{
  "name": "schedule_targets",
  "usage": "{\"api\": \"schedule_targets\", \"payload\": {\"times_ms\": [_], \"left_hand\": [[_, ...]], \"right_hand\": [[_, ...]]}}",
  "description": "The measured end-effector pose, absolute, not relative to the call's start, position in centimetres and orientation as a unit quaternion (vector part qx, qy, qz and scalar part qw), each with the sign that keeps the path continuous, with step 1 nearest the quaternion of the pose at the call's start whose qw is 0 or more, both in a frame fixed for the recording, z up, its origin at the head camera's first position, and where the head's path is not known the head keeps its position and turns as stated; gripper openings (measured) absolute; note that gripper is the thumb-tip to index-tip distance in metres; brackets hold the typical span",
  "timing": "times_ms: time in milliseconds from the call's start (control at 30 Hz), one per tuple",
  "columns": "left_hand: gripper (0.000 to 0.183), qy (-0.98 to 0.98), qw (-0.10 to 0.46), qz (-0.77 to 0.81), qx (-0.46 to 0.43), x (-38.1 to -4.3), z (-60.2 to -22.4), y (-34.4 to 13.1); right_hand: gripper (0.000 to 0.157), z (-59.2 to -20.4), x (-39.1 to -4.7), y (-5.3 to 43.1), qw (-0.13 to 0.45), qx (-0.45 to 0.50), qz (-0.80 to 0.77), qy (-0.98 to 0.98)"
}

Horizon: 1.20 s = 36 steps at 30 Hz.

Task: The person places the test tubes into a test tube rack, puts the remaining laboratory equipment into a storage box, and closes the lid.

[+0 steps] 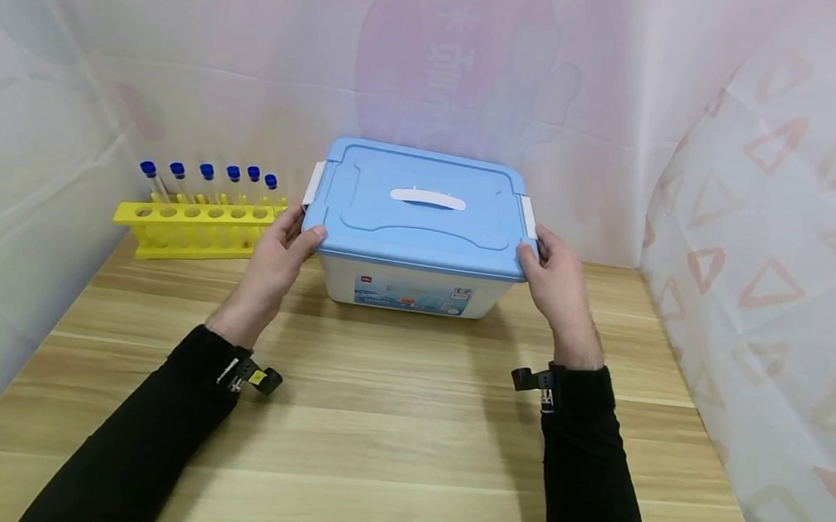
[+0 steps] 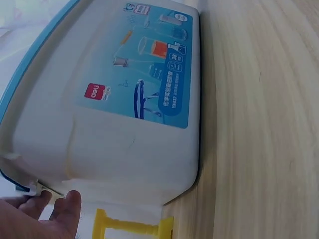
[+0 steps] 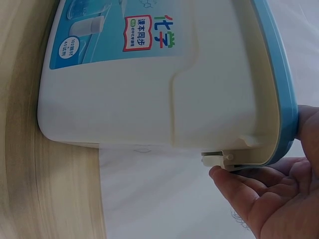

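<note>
A storage box [image 1: 412,285] with a whitish body and a blue lid [image 1: 425,175] stands at the back of the table. The lid is on and has a white handle [image 1: 427,199] in its middle. My left hand [image 1: 278,261] grips the box's front left corner, thumb over the lid's edge and fingers below it by the white left latch [image 1: 314,183]. At the opposite corner my right hand [image 1: 559,286] holds on likewise, its thumb on the lid. In the right wrist view its fingertips touch the white right latch [image 3: 213,160] under the rim.
A yellow test tube rack [image 1: 187,253] holding several blue-capped tubes stands left of the box, close behind my left hand. Printed curtains [image 1: 253,97] hang behind the wooden table [image 1: 389,424] and along both sides.
</note>
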<state>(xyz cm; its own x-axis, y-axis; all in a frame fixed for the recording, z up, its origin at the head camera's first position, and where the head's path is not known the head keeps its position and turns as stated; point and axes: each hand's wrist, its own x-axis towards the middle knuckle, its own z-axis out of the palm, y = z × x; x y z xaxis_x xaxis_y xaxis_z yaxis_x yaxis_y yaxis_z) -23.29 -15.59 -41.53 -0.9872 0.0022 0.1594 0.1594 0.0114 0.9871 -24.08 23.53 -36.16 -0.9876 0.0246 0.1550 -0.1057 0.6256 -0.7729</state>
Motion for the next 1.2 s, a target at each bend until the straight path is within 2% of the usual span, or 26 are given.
{"api": "schedule_targets", "payload": {"times_ms": [367,633,767,900,1000,1200], "left_hand": [[0.086,-0.768,0.035,-0.636,-0.058,-23.1,-40.7,-16.9],[0.087,-0.820,0.016,-0.568,-0.070,-22.9,-39.6,-17.9],[0.088,-0.867,0.038,-0.491,-0.077,-22.6,-39.0,-18.3],[0.080,-0.912,0.074,-0.394,-0.082,-21.9,-38.4,-18.8],[0.074,-0.928,0.098,-0.349,-0.085,-21.5,-38.1,-19.3],[0.073,-0.952,0.139,-0.260,-0.082,-21.2,-38.6,-21.3]], "right_hand": [[0.067,-36.2,-24.1,23.5,0.070,0.025,0.435,-0.897],[0.074,-36.2,-24.1,25.1,0.046,0.055,0.453,-0.889],[0.070,-36.4,-23.8,26.7,0.051,0.080,0.454,-0.886],[0.068,-36.8,-23.5,28.5,0.051,0.096,0.421,-0.901],[0.069,-37.0,-23.2,29.8,0.057,0.091,0.360,-0.927],[0.070,-37.3,-22.6,31.5,0.068,0.059,0.234,-0.968]]}}
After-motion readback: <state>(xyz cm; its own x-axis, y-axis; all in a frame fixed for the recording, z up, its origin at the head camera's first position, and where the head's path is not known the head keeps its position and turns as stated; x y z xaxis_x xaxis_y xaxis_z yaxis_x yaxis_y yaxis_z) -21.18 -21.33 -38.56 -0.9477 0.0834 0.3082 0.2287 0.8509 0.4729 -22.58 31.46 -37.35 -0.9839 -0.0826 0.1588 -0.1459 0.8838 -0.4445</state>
